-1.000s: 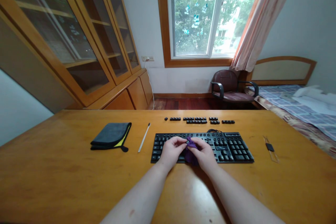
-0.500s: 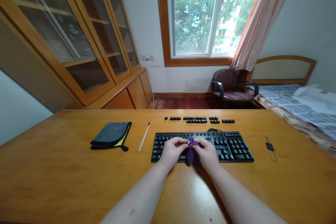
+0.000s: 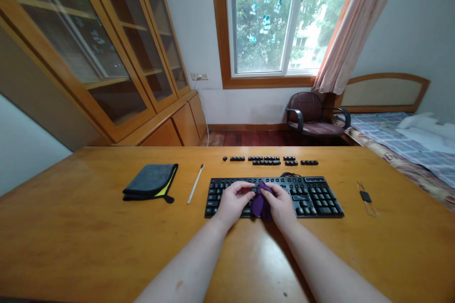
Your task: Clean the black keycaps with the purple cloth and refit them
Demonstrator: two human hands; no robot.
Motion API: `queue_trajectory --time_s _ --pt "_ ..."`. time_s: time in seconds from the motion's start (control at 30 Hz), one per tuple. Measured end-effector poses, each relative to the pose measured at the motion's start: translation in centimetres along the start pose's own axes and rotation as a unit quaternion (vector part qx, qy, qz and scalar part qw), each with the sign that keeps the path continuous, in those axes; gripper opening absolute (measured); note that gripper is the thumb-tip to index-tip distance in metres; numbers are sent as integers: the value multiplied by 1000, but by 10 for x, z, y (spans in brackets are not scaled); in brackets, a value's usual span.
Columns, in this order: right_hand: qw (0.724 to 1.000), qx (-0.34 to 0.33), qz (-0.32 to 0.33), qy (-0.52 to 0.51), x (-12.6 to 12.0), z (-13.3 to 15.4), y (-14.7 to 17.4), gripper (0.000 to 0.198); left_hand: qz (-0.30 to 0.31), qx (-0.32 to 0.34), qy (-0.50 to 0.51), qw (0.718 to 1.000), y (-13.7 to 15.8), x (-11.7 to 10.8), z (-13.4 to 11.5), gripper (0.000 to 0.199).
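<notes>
Both hands are held together over the middle of the black keyboard point(image 3: 273, 196), which lies flat on the wooden counter point(image 3: 88, 227). The left hand point(image 3: 232, 201) and the right hand point(image 3: 282, 203) are each pinched on a small purple cloth point(image 3: 260, 202) bunched between them; whether the cloth wraps a keycap cannot be determined, as the fingers hide it. Risk 1: the cloth hangs down to the key rows, so a loose fold could probably catch a key edge and lift or tilt a cap when the hands rise. Risk 2: the heels of both hands sit low over the near key rows; downward pressure there would likely depress or strain keys. Risk 3: any small part held inside the cloth could slip from the pinch and fall among the keys, where it would be hard to retrieve. Risk 4: rows of loose keycaps point(image 3: 270, 160) lie on the counter just beyond the keyboard, near its cable; a forward sweep of either forearm, or a shove of the keyboard, could scatter them or disturb their order. Well to the left, a folded grey cloth point(image 3: 151, 183) and a slim white brush point(image 3: 195, 183) lie apart from the hands. A small black clip point(image 3: 365, 196) rests to the right, near the counter edge, where a sideways elbow movement could knock it off.
</notes>
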State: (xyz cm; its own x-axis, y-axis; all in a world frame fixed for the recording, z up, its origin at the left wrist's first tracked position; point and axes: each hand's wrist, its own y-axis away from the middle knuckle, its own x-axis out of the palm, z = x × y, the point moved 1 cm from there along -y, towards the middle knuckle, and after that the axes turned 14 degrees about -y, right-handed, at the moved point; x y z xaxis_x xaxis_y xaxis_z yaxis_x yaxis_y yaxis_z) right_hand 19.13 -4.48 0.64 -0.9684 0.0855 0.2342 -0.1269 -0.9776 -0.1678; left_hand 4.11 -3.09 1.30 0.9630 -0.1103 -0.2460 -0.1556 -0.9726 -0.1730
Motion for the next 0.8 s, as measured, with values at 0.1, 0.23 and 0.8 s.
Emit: queue_trajectory --time_s 0.1,0.23,0.8 --pt "1000 -3 18 5 0 -2 -1 19 1 38 -43 998 0 -2 -5 18" --pt "1000 -8 25 15 2 -2 0 19 14 -21 11 1000 0 0 -3 24" --pt "996 -62 57 38 2 -2 0 19 -31 6 17 999 -1 1 5 16"
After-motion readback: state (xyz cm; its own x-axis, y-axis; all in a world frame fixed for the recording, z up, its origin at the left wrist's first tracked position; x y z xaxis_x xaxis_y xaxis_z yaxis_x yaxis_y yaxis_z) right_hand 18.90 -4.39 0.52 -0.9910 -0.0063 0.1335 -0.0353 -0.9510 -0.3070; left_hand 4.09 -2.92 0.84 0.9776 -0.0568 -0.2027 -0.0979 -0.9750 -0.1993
